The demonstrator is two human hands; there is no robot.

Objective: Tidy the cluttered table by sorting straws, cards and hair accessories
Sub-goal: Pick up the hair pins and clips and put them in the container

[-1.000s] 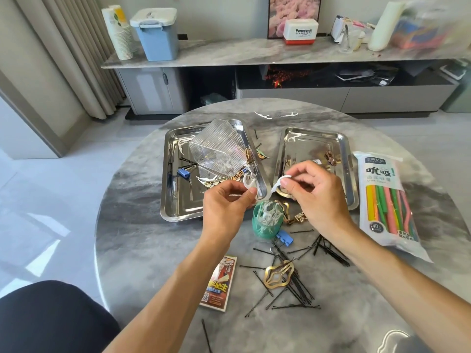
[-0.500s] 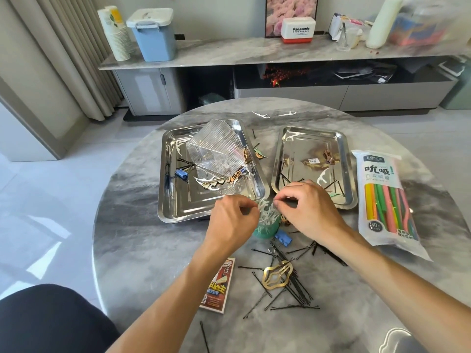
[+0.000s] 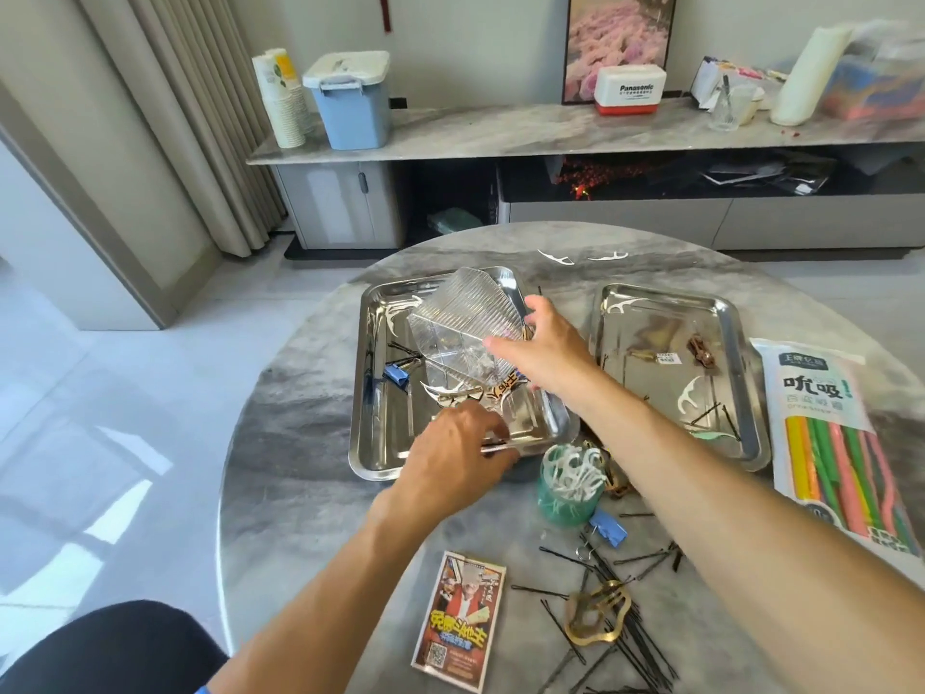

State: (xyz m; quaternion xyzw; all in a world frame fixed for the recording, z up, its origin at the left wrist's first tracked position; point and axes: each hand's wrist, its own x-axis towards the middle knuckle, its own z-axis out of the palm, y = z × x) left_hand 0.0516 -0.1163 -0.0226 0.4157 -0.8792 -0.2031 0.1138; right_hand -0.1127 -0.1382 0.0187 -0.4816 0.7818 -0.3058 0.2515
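My right hand [image 3: 545, 343] reaches over the left steel tray [image 3: 364, 393] with fingers stretched out, touching the side of a clear ribbed plastic box [image 3: 465, 323] that lies tilted in it. My left hand [image 3: 458, 455] hovers at that tray's front rim with its fingers curled; what they hold is hidden. A green cup of white floss picks [image 3: 570, 488] stands just in front of the tray. A printed card [image 3: 460, 623], black hairpins [image 3: 635, 648] and a gold hair clip [image 3: 595, 618] lie near me. The straw pack [image 3: 841, 443] lies at the right.
The right steel tray [image 3: 736, 353] holds hair clips, pins and floss picks. A blue binder clip [image 3: 608, 528] lies by the cup, another in the left tray [image 3: 398, 375]. Two floss picks [image 3: 580, 256] lie at the far table edge. A dark chair [image 3: 110, 648] is at lower left.
Both hands left the green cup and moved up-left. The right hand now reaches the clear box; the left hand is at the left tray's front rim. The view tilted upward.
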